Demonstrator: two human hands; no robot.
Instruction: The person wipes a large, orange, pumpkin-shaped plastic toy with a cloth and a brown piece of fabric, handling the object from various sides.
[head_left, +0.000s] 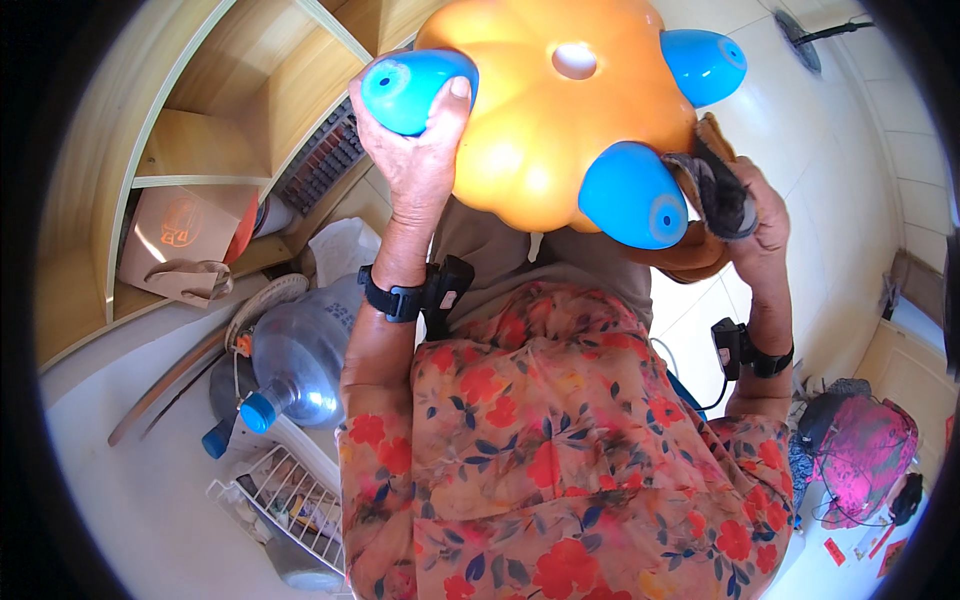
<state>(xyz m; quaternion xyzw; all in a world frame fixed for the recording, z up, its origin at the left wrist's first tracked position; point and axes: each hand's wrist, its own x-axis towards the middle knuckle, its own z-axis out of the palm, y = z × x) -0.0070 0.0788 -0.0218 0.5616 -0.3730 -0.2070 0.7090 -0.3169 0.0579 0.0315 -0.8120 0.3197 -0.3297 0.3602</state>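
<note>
An orange plastic stool (517, 120) with a lobed seat and a round centre hole is held up before me, its blue feet pointing outward. My left hand (420, 150) grips one blue foot (405, 86), thumb over its side. My right hand (761, 221) holds a dark and brown piece of cloth (716, 180) against the stool's right side, beside another blue foot (634, 195). More of the brown cloth (697, 259) hangs below that foot. A third blue foot (703, 67) juts out at the upper right.
At left, wooden shelves (202, 142) hold a paper bag (180, 240) and an abacus (322, 157). Below them lie a large water bottle (304, 352) and a white wire rack (300, 510). A pink bag (870, 457) sits at lower right; a dark round base (797, 41) stands at upper right.
</note>
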